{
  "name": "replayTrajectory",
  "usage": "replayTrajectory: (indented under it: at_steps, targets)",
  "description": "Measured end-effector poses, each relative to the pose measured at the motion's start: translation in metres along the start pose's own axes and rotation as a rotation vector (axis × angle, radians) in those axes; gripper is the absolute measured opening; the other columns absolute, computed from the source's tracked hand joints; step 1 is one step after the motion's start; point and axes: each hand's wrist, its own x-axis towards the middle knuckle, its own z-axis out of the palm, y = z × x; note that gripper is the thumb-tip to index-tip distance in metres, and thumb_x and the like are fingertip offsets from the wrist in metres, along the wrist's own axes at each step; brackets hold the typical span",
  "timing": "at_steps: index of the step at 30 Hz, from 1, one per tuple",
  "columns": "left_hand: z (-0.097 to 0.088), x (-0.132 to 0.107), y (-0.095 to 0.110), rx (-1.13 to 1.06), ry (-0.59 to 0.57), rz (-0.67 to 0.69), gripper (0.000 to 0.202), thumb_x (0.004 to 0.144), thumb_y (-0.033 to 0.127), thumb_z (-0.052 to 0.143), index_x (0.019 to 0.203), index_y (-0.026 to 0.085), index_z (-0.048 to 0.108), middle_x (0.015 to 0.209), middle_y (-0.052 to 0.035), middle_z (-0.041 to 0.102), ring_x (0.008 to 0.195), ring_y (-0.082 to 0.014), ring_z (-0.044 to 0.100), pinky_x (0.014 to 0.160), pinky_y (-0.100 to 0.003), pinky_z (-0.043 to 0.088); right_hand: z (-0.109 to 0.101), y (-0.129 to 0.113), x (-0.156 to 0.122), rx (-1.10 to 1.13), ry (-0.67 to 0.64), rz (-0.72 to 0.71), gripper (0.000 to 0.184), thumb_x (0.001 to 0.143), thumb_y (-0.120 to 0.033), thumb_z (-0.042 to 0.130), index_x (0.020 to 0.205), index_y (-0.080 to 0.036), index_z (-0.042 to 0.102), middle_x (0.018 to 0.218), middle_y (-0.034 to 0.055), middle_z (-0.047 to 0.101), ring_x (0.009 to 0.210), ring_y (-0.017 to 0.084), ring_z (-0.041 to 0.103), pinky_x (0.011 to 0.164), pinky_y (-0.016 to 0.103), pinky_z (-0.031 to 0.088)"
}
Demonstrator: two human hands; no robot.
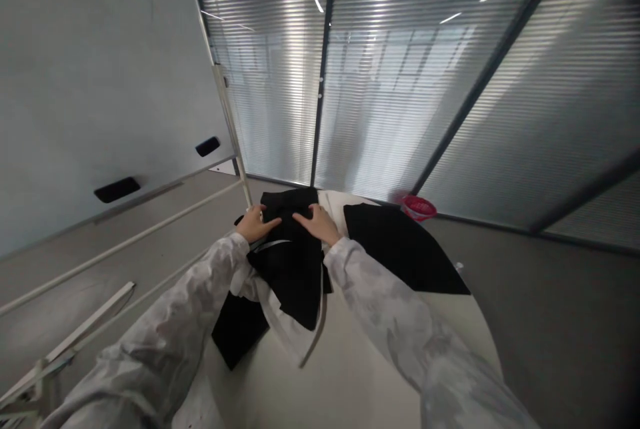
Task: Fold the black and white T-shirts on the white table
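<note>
Several black cloth pieces lie in front of me on the round white table. My left hand (255,223) rests at the left side of the far black cloth (290,200), thumb and fingers apart. My right hand (320,223) is at its right side, also spread, with the thumb pointing inward. Both thumbs touch the cloth, and some fingertips are hard to make out. Nearer to me, a black cloth flap (295,276) overlies a white cloth piece (293,339) that narrows to a point.
A large black cloth panel (400,246) lies on the right of the white table (370,356). Another black piece (241,329) hangs at the left. Beyond the table are a red basket (419,207) and slatted glass panels. A whiteboard (100,82) on a white frame stands left.
</note>
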Motion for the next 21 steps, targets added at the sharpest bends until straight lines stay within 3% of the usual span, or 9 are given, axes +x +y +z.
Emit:
replayTrajectory:
  at_steps: [3,7,11,13,15,18,21]
  targets:
    - [0.018,-0.035,-0.018,0.176,-0.152,0.045,0.072,0.073,0.068,0.085,0.121,0.017,0.07,0.131,-0.0208,0.072,0.12,-0.038,0.071,0.104,-0.046,0.054,0.029,0.013,-0.034,-0.106,-0.094,0.067,0.032,0.086,-0.045,0.082,0.097,-0.021,0.064,0.102,0.0078,0.069,0.093,0.024,0.066,0.086,0.036,0.052]
    - [0.014,-0.038,-0.011,0.23,-0.108,-0.012,0.05,0.088,0.072,0.067,0.094,0.022,0.072,0.097,-0.0118,0.078,0.098,-0.0316,0.075,0.088,-0.039,0.055,0.033,0.016,-0.034,-0.121,-0.107,0.112,0.017,0.09,-0.028,0.075,0.084,-0.022,0.06,0.093,0.0049,0.068,0.085,0.022,0.065,0.084,0.035,0.05]
    - [-0.018,-0.02,-0.003,-0.063,0.063,-0.031,0.059,0.091,0.075,0.056,0.089,0.019,0.073,0.082,-0.0086,0.074,0.086,-0.0276,0.072,0.078,-0.035,0.055,0.027,0.011,-0.024,0.058,0.003,0.054,0.013,0.097,-0.032,0.065,0.09,-0.024,0.059,0.092,0.0028,0.069,0.087,0.021,0.066,0.086,0.034,0.051]
    - [-0.04,-0.013,-0.011,-0.295,0.128,-0.108,0.065,0.088,0.079,0.058,0.101,0.017,0.074,0.084,-0.0082,0.076,0.079,-0.026,0.072,0.071,-0.033,0.055,0.031,0.01,-0.03,0.278,0.081,-0.014,0.018,0.098,-0.042,0.065,0.093,-0.025,0.06,0.093,0.0023,0.069,0.089,0.021,0.066,0.086,0.034,0.052]
    - [-0.063,-0.012,-0.03,-0.384,0.128,-0.195,0.07,0.083,0.08,0.062,0.106,0.016,0.074,0.087,-0.0104,0.077,0.076,-0.0269,0.072,0.067,-0.034,0.055,0.041,0.014,-0.046,0.439,0.098,-0.025,0.025,0.096,-0.05,0.065,0.094,-0.025,0.062,0.092,0.002,0.068,0.087,0.022,0.066,0.083,0.034,0.053]
    - [-0.086,-0.019,-0.065,0.018,0.027,-0.265,0.057,0.082,0.071,0.067,0.097,0.017,0.073,0.088,-0.015,0.077,0.085,-0.0344,0.075,0.075,-0.041,0.057,0.051,0.029,-0.08,0.456,-0.006,0.043,0.03,0.094,-0.054,0.066,0.092,-0.024,0.064,0.084,0.0008,0.067,0.079,0.021,0.064,0.074,0.033,0.052]
    - [-0.088,-0.038,-0.083,0.363,-0.021,-0.291,0.047,0.075,0.057,0.078,0.099,0.017,0.072,0.102,-0.0194,0.078,0.099,-0.0433,0.075,0.089,-0.052,0.056,0.028,0.053,-0.109,0.246,-0.024,0.045,0.031,0.098,-0.054,0.066,0.09,-0.024,0.067,0.083,0.0026,0.069,0.078,0.022,0.065,0.072,0.034,0.054]
